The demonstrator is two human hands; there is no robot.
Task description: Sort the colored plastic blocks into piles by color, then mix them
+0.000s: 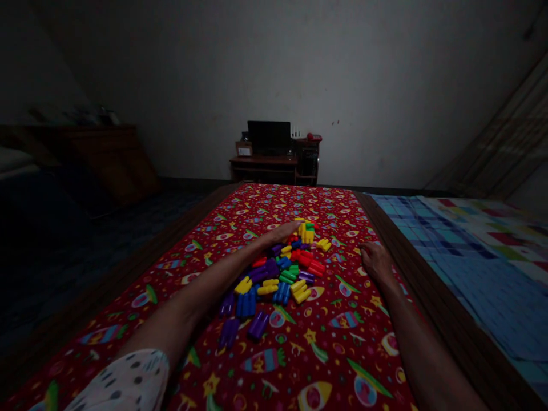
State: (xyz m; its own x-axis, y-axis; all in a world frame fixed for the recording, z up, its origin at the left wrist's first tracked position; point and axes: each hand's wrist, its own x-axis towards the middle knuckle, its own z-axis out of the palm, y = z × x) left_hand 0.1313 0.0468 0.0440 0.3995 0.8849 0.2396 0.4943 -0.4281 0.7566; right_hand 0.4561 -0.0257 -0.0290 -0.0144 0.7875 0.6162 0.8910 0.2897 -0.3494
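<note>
A heap of small plastic building blocks in yellow, purple, blue, red and green lies on a red patterned cloth. My left hand reaches to the far end of the heap, fingers stretched out flat beside a yellow block cluster. To the right of the heap, my right hand rests on the cloth with fingers curled down; nothing shows in it. A lone yellow block lies between the two hands.
The cloth covers a long wooden-edged platform. A blue checked mat lies to the right. A low desk with a dark monitor stands against the far wall. The room is dim, with dark floor on the left.
</note>
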